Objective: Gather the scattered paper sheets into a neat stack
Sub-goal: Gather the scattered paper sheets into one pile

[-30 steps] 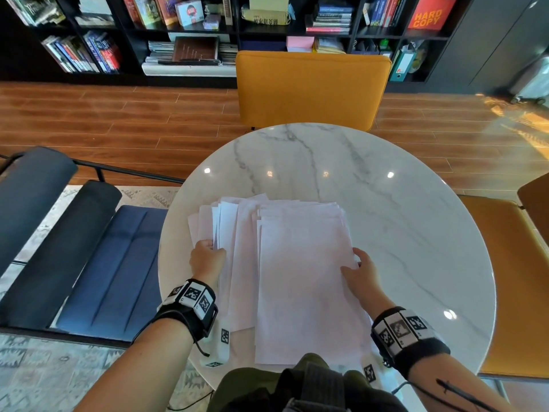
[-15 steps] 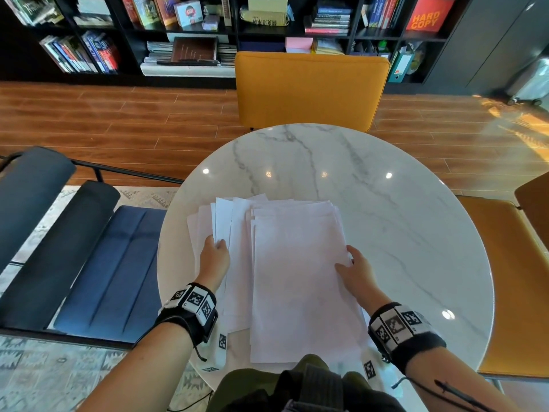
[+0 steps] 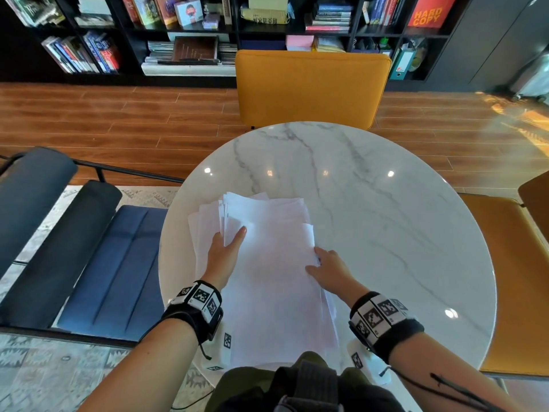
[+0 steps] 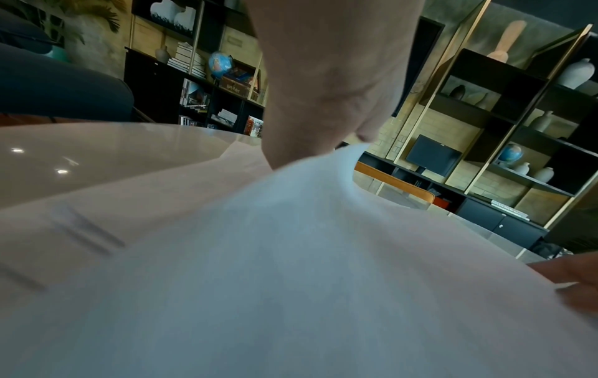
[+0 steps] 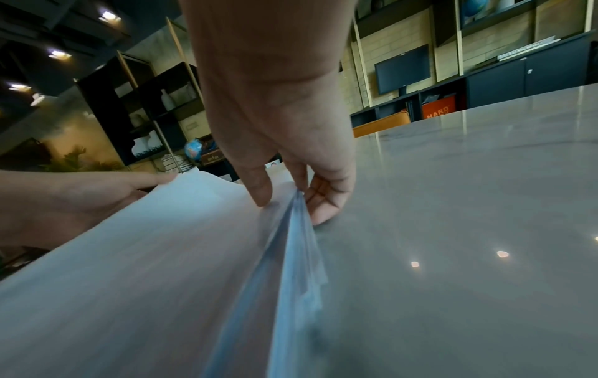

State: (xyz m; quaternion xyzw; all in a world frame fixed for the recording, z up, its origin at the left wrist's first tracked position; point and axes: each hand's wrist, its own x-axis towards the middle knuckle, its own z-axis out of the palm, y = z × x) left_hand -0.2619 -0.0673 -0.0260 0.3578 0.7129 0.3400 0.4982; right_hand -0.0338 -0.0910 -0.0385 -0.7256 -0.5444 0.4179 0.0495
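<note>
A loose pile of white paper sheets lies on the near left part of the round marble table, its left edges still fanned out. My left hand grips the upper sheets at their left edge, thumb on top and fingers hidden beneath. My right hand pinches the pile's right edge. In the right wrist view, the right hand has its thumb on the paper and its fingers curled under the lifted edge. In the left wrist view, the paper bulges up and hides the left hand's fingertips.
A yellow chair stands at the table's far side, another seat at the right, and a blue bench at the left. Small marker tags sit at the table's near edge. Bookshelves line the back wall.
My left hand has moved right and taken hold of the upper sheets, drawing the fanned left sheets inward. My right hand has shifted left and lifted the pile's right edge. The pile is narrower.
</note>
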